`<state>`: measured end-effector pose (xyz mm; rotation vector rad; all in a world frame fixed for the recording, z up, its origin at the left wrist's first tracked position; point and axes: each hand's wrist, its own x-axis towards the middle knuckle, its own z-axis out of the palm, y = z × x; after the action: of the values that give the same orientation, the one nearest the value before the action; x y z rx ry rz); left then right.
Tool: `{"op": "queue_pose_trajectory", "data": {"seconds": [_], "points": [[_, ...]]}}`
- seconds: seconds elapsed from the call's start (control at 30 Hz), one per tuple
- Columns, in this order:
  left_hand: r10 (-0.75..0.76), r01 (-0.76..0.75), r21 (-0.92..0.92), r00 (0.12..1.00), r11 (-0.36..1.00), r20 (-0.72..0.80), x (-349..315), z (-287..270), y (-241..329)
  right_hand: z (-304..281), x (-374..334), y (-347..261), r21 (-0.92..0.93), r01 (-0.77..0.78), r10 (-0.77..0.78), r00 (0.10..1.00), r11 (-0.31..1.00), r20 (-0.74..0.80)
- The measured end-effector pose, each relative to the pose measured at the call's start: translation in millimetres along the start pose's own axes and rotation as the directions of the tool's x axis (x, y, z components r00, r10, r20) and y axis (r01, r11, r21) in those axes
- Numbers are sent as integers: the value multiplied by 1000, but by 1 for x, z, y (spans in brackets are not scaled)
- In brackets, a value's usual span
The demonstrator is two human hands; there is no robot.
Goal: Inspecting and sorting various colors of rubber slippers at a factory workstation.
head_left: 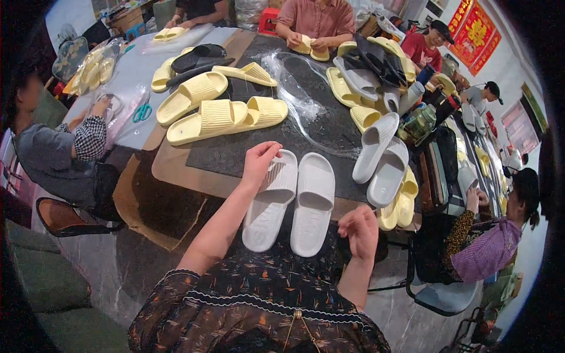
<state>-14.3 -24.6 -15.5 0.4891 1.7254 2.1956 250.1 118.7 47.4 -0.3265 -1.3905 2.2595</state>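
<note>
A pair of light grey slide slippers lies side by side at the table's near edge, toes pointing away from me. My left hand (pixel 259 166) is over the ribbed strap of the left slipper (pixel 262 226). Its fingers are pinched together, and whatever is between them is too small to make out. Close to the right of the right slipper (pixel 311 223), apart from it, my right hand (pixel 360 231) is raised with its fingers curled in. What it holds, if anything, is hidden.
Yellow slippers (pixel 203 120) are piled at left, with grey slippers (pixel 376 147) and yellow ones (pixel 406 203) at right. Crumpled clear plastic (pixel 294 97) lies mid-table. Scissors (pixel 142 112) and bottles (pixel 416 123) stand farther off. Several people sit around the tables; one handles a yellow slipper (pixel 303 45).
</note>
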Motion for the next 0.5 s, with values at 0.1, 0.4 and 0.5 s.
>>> {"op": "queue_pose_trajectory", "data": {"seconds": [0.1, 0.4, 0.5], "points": [[-12, 11, -11, 1000, 1000, -15, 1, -1, 1, 8, 4, 5, -179, -94, 109, 991, 979, 79], [-64, 64, -7, 998, 998, 30, -1, 3, 15, 7, 4, 43, -254, -491, 524, 848, 833, 81], [-63, 38, 173, 988, 984, 142, 6, 4, 23, 9, 9, 50, -125, -573, 584, 808, 810, 75]]}}
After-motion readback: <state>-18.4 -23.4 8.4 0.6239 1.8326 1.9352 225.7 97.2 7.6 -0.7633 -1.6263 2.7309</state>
